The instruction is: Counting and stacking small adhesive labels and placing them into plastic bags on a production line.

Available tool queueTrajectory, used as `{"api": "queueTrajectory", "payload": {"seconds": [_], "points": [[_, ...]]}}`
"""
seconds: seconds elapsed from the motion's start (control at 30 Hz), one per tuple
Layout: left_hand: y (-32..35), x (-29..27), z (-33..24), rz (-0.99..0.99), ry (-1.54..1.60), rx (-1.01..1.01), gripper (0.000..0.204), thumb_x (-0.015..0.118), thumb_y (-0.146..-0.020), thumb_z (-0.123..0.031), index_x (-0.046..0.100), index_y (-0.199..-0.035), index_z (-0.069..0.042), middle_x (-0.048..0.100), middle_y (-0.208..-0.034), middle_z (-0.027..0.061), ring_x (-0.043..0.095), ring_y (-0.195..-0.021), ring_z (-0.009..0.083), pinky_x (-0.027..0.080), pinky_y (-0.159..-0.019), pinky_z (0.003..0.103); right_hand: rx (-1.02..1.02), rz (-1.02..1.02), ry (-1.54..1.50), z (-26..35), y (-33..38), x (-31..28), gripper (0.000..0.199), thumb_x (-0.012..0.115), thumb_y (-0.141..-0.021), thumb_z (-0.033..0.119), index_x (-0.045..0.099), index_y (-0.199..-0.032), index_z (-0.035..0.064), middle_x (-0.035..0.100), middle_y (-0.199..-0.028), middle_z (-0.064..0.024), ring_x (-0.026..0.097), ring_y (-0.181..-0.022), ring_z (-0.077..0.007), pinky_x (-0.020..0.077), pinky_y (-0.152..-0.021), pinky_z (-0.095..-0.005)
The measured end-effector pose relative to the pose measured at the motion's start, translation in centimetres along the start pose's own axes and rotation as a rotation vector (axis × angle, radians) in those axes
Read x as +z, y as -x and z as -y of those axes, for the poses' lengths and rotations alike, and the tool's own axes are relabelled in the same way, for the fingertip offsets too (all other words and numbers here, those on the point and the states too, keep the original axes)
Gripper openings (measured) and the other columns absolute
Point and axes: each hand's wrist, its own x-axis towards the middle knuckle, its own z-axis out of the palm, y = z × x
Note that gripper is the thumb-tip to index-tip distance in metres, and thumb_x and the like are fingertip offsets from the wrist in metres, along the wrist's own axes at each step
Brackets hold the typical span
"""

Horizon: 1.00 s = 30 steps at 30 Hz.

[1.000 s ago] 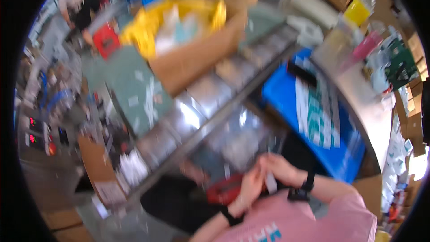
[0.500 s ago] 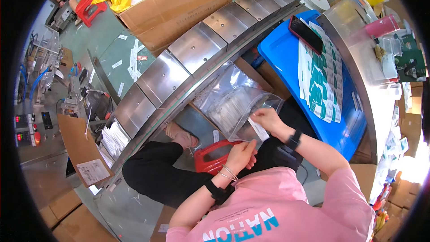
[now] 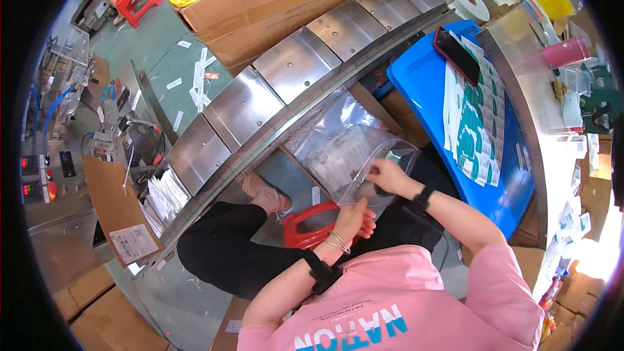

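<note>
A clear plastic bag with a curved, stiff-looking opening edge lies over my lap. My right hand reaches over it from the right, fingers pinched at its edge. Lower down, my left hand holds the near edge of the bag between thumb and fingers, the other fingers loosely curled. Just beyond both hands, a stack of flat white packets sits in clear plastic inside a cardboard box. The fingertips of my right hand are partly hidden by the plastic.
A blue tray with printed green-and-white sheets and a phone stands to the right. A row of metal plates curves across the front. Under my left hand is a red plastic stool. A large carton stands beyond.
A white slip seen between my hands earlier no longer shows there. Both hands stay at the bag. The whole view has shifted slightly.
</note>
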Motion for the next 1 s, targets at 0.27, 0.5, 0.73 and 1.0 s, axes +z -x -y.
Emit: {"api": "queueTrajectory", "payload": {"seconds": [0.27,0.5,0.73,1.0], "points": [[1.1,-0.3,-1.1,-0.016,0.102,0.061,0.043,0.042,-0.092,-0.033,0.059,-0.082,0.004,0.062,-0.065,0.0132,0.058,-0.051,0.0194,0.048,-0.047,0.028,-0.446,0.141,0.701,0.5,6.0,-5.7,0.056,0.076,-0.064,0.023,0.055,-0.113,0.0058,0.051,-0.116,-0.0096,0.039,-0.121,-0.0296,0.0232,-0.105,-0.0548],[3.0,0.0,-1.9,0.03,0.085,0.094,0.039,0.041,-0.088,-0.028,0.059,-0.083,0.006,0.062,-0.065,0.0168,0.06,-0.051,0.0231,0.047,-0.044,0.029,-0.329,-0.06,0.819,-1.3,4.6,-9.4,0.014,0.052,-0.075,0.006,0.061,-0.084,0.0031,0.059,-0.094,-0.0148,0.055,-0.097,-0.0303,0.0431,-0.088,-0.0418],[4.5,-1.8,-2.7,-0.306,-0.997,0.183,0.042,0.048,-0.088,-0.038,0.064,-0.087,0.001,0.065,-0.081,0.014,0.063,-0.075,0.0215,0.05,-0.064,0.035,-0.537,-0.285,0.855,-0.2,6.7,-7.6,0.004,0.051,-0.07,0.005,0.055,-0.069,0.0065,0.056,-0.078,-0.0123,0.055,-0.079,-0.0291,0.0461,-0.073,-0.0376],[2.4,1.8,-5.4,-0.74,-1.785,0.969,0.103,0.072,-0.061,-0.055,0.03,-0.136,0.001,0.037,-0.135,0.0225,0.042,-0.119,0.0365,0.038,-0.091,0.054,-0.477,-0.367,0.777,0.0,5.4,-7.0,0.01,0.055,-0.068,0.004,0.059,-0.076,0.0027,0.058,-0.083,-0.0125,0.057,-0.085,-0.03,0.0492,-0.072,-0.038]]}}
